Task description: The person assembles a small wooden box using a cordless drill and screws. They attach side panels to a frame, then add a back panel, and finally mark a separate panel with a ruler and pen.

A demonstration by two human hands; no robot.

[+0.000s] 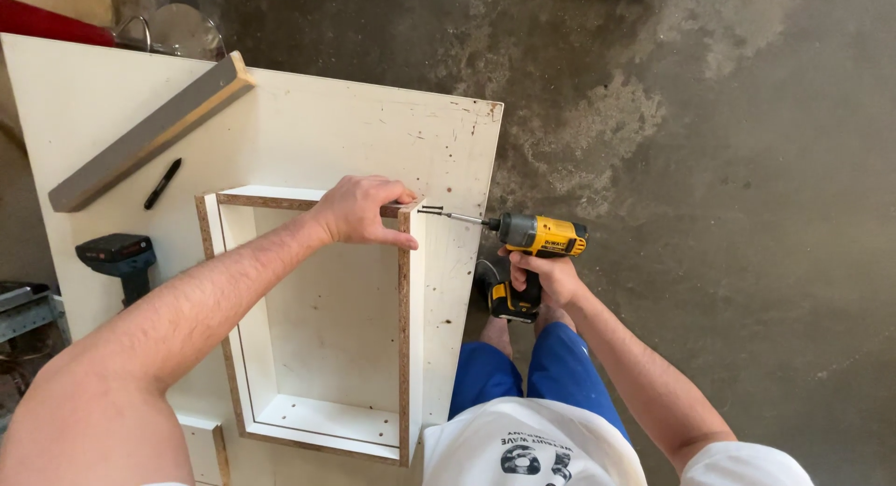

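Observation:
A white chipboard box frame [411, 355] lies on a white work board [308, 122]. My left hand [362, 211] presses down on the frame's far right corner, fingers curled over the edge. My right hand [551, 276] grips a yellow and black cordless driver [537, 239] held level. Its long bit [453, 215] points left and touches a dark screw at the outer side of that corner, just beside my left fingers.
A grey board strip [149, 131] lies slanted at the far left of the board, with a black marker [162, 183] beside it. A dark cordless tool [121, 259] rests at the left edge. Stained concrete floor [728, 169] lies to the right.

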